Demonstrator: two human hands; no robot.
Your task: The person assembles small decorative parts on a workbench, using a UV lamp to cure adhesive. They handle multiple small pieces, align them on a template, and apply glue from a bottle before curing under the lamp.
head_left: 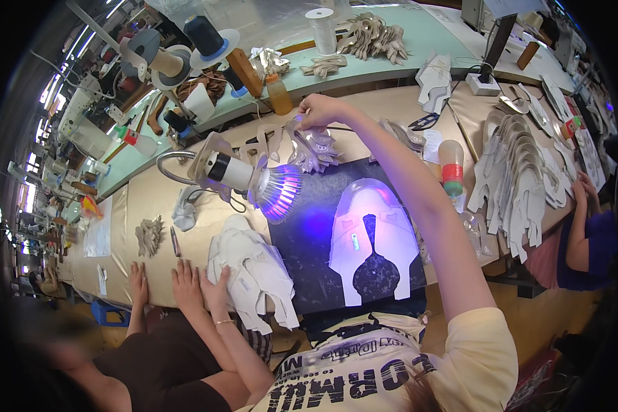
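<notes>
Bench top [151, 199]: smooth tan sheet, slight sheen. Dark mat [309, 240]: matt black, speckled. Shoe-upper piece [371, 226] on it: thin smooth sheet, pale, glowing under violet light. Lamp [254, 180]: glossy white plastic body, bare metal gooseneck. Silvery cut pieces [312, 147]: shiny, metallic-looking. Stack of white cut pieces [250, 275]: matt, felt-like. Thread cone [321, 31]: white wound thread.

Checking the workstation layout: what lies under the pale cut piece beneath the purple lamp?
The pale cut piece lies on a dark mat, which shows through its bottle-shaped cutout. The table under the mat is covered there.
</notes>
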